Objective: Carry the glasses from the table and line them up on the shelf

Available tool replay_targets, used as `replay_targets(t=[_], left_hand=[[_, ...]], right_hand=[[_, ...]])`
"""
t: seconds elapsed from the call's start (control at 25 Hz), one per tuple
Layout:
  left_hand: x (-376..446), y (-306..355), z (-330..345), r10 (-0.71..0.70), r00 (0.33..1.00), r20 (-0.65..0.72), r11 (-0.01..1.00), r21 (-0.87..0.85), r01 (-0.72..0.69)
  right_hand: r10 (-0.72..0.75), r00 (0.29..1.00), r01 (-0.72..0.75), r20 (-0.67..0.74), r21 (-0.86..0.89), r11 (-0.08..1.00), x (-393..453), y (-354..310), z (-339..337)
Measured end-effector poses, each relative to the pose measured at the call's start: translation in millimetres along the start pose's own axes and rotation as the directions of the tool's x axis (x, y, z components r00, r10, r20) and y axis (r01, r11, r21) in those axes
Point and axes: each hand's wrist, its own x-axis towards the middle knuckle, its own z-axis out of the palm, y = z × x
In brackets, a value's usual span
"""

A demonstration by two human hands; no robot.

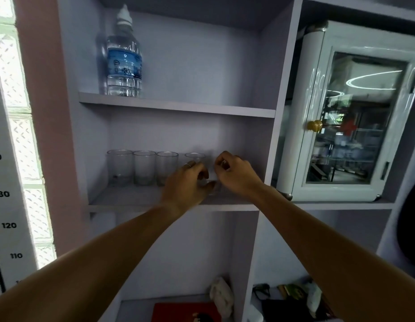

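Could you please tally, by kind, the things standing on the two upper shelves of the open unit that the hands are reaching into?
Glasses: 5 visible, in a row on the lower shelf; the left hand and right hand partly hide the two at the right end.
Water bottle: 1, on the shelf above.
Total: 6
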Motion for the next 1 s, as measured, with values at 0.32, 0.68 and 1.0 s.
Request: replay_targets(t=[0.32,0.68,1.0], left_hand=[[-1,-3,3,-0.048,0.999,0.008,0.998,0.037,0.048],[-1,-4,3,-0.093,0.996,-0.008,0.995,0.041,0.093],[-1,-26,-27,-0.094,0.99,-0.104,0.995,0.028,0.097]], right_hand=[[0.059,0.998,-0.057,-0.03,0.079,0.995,5,6,8],[0.111,0.989,-0.103,-0.098,0.082,0.991,13,6,18],[0.126,0.989,-0.12,-0.081,0.077,0.99,18,8,23]])
